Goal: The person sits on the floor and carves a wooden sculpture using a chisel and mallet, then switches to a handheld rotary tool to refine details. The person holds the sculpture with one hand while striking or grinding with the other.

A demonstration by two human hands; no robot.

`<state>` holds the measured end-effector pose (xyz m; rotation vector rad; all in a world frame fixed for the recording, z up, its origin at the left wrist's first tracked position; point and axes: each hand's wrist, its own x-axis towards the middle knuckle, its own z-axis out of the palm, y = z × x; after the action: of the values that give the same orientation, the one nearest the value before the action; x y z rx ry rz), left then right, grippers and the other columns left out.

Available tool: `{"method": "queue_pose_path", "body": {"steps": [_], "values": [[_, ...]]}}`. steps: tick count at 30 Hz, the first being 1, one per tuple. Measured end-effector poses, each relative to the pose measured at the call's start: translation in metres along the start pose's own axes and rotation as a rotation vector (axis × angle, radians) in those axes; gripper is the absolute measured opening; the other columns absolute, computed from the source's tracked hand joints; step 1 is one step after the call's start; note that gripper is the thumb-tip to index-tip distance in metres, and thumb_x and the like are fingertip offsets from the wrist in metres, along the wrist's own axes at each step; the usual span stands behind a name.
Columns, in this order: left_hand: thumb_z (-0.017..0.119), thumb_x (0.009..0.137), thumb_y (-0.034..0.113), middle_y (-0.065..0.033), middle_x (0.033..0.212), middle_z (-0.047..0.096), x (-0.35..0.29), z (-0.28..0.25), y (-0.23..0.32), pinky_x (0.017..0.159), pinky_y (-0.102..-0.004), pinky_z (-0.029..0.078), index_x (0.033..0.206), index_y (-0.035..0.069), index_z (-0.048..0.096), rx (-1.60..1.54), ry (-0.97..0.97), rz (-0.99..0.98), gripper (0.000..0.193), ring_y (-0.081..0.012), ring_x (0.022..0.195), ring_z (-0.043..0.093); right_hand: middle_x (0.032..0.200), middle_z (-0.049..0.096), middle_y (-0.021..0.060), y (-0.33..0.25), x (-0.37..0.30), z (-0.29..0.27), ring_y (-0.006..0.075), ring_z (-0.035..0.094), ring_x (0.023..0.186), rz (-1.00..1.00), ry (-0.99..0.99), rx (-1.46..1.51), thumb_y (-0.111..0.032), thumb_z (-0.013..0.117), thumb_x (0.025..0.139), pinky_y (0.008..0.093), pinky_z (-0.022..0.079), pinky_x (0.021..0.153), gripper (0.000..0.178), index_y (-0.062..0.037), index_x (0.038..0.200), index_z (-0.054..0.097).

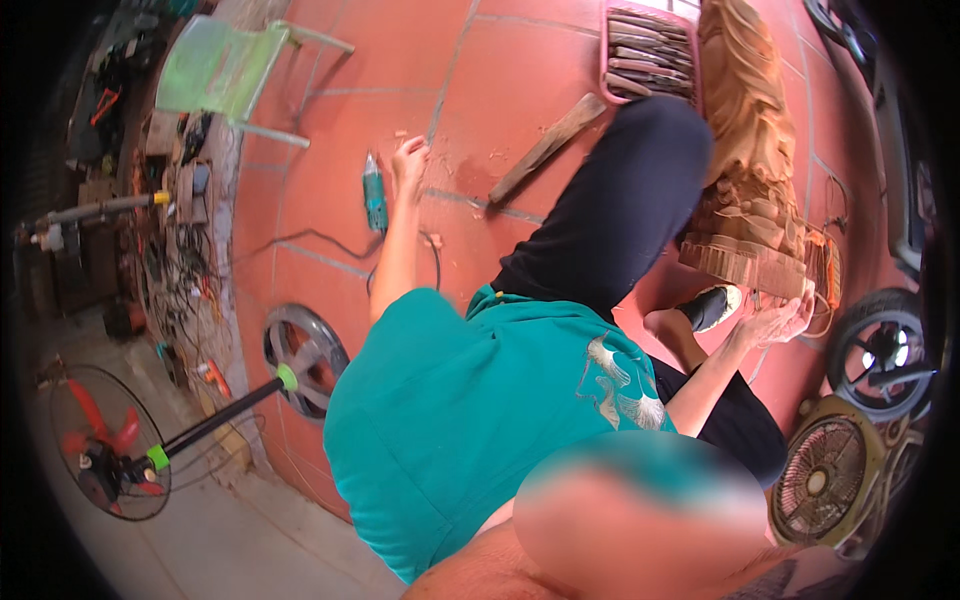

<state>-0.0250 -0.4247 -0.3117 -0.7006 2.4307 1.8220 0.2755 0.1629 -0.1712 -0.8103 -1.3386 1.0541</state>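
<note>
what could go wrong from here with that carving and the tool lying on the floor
The cord runs close by the left arm, so it might snag and drag the teal power tool.

The right hand is right at the base of the wooden carving; if that shifts, fingers could get pinched.

The pink basket of slim tools sits close to the bent knee, which might knock it.
</note>
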Motion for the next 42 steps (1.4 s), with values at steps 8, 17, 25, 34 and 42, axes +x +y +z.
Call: {"method": "queue_pose_path", "body": {"steps": [8,17,25,34,42], "values": [[0.063,0.085,-0.002,-0.006,0.092,0.07,-0.058,-0.088,-0.088,0.052,-0.0229,0.046,0.115,0.0,0.069,-0.17,0.274,-0.147,0.031,-0.0112,0.066,0.063,0.123,0.065,0.0132,0.023,0.009,-0.002,0.0243,0.063,0.112,-0.108,-0.028,-0.037,-0.003,0.058,0.095,0.0378,0.054,0.095,0.027,0.0007,0.123,0.06],[0.066,0.086,0.005,-0.0032,0.091,0.071,-0.071,-0.025,-0.122,0.062,-0.0245,0.051,0.116,0.004,0.07,-0.085,0.13,-0.27,0.03,-0.0112,0.071,0.065,0.122,0.065,0.0127,0.008,0.007,0.002,0.0232,0.063,0.111,-0.094,-0.063,-0.102,-0.002,0.059,0.095,0.0377,0.055,0.094,0.027,-0.0005,0.122,0.061],[0.072,0.08,0.032,-0.0198,0.08,0.074,-0.023,-0.086,-0.075,0.067,-0.048,0.052,0.092,0.002,0.078,0.677,0.377,0.265,0.033,-0.0328,0.072,0.07,0.122,0.066,0.0123,-0.034,-0.001,-0.004,0.0222,0.063,0.109,-0.102,0.023,-0.137,-0.002,0.059,0.095,0.0377,0.055,0.093,0.027,-0.0016,0.121,0.062],[0.064,0.09,0.038,-0.0203,0.099,0.066,-0.003,-0.126,-0.066,0.075,-0.0501,0.047,0.116,0.005,0.066,0.684,0.118,0.149,0.042,-0.0361,0.09,0.063,0.126,0.068,0.0096,-0.074,0.025,-0.031,0.0151,0.059,0.122,-0.116,0.188,0.11,-0.012,0.061,0.1,0.0347,0.046,0.104,0.028,-0.0057,0.127,0.06],[0.056,0.095,0.037,-0.0196,0.119,0.056,-0.079,-0.114,-0.035,0.094,-0.0456,0.042,0.13,0.006,0.054,0.349,-0.198,0.137,0.047,-0.0327,0.113,0.053,0.125,0.068,0.0105,-0.089,0.032,-0.059,0.016,0.061,0.118,-0.069,0.31,0.199,-0.005,0.057,0.098,0.0352,0.05,0.1,0.027,-0.005,0.125,0.061]]}}
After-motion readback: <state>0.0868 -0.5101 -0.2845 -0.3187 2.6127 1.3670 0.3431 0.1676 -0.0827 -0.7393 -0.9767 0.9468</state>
